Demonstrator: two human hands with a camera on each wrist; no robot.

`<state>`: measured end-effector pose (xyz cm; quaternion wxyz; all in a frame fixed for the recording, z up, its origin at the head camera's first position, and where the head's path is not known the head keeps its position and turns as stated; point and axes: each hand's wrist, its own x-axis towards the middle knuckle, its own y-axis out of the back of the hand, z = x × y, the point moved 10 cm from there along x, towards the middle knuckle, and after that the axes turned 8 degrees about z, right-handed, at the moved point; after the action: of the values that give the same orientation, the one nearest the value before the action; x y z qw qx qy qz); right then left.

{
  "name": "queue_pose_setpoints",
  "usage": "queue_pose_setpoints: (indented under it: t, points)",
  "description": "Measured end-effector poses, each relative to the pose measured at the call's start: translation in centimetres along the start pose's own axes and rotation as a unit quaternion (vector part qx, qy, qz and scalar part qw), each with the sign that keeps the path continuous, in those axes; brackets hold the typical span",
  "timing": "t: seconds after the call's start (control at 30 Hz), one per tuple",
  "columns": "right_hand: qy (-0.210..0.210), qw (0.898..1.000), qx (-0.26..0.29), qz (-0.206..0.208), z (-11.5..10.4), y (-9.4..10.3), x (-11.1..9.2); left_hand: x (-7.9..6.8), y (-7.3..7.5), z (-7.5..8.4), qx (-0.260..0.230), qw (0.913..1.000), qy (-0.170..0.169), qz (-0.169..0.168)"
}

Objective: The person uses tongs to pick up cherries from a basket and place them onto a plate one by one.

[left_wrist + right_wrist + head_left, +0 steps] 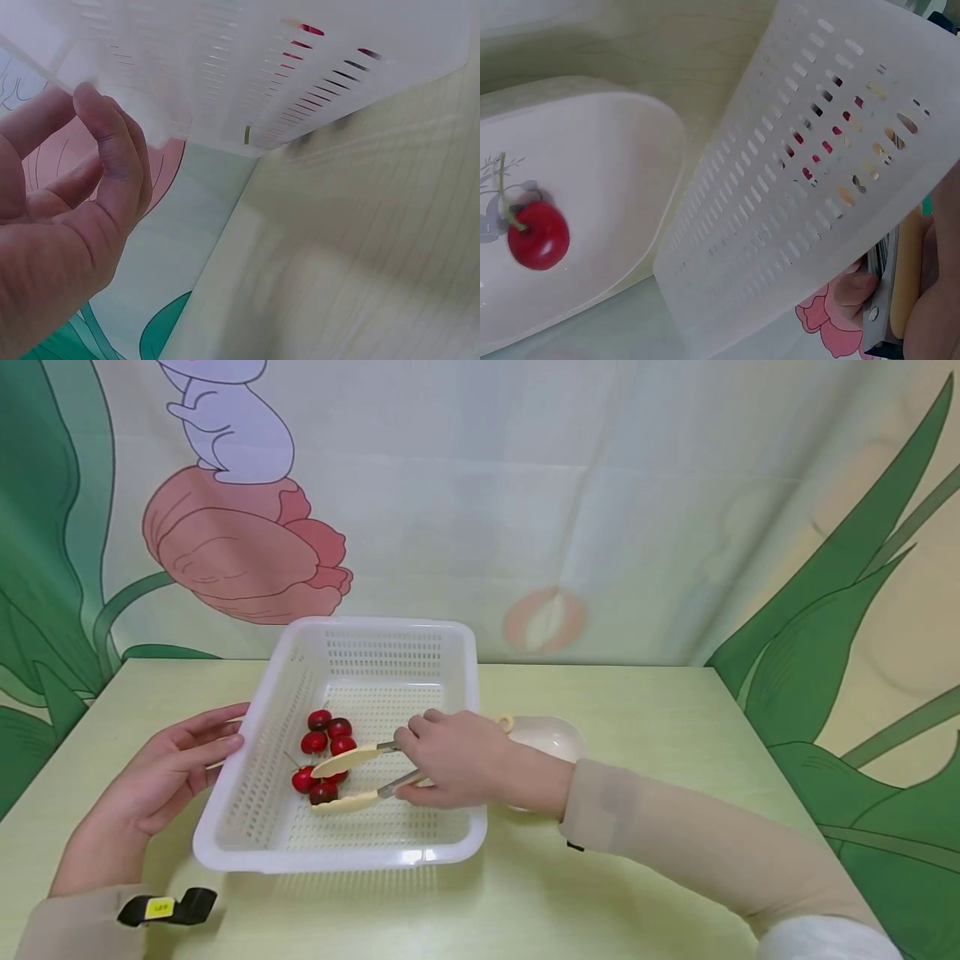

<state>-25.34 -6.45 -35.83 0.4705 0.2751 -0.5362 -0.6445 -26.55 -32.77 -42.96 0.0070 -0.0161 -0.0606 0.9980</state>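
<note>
The cherries (317, 743) lie clustered towards the left of the basket (337, 860), round, glossy and dark red, at least one with a thin stem. They look light and firm, but probably slippery and easy to bruise; I would take one round its widest part, with gentle pressure, rather than by the stem. The right hand (457, 758) grips the tongs (367, 754), whose cream tips stand apart, with cherries in and beside the gap; whether the tips pinch one, I cannot tell. The basket seems light, slightly flexible plastic with slotted walls, best steadied by its broad rim. At that rim, on the left, the left hand (171, 768) touches the outer edge with thumb and fingers. Just beyond the basket's right side, partly hidden by the right arm, is a white bowl (551, 739), smooth and likely hard; a single stemmed cherry (544, 238) lies in it. Everything stands on a pale, wood-grained table (570, 902). Behind hangs a curtain (450, 527) printed with a white animal on a pink flower and large green leaves at both sides.
</note>
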Motion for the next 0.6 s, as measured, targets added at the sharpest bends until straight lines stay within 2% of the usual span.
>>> queue_pose_setpoints:
  t: [0.6]
  points:
    - [0.011, 0.999, 0.022, -0.026, -1.0, -1.4, 0.9, -0.1, 0.0, 0.0, -0.007, 0.9999, 0.009, 0.004]
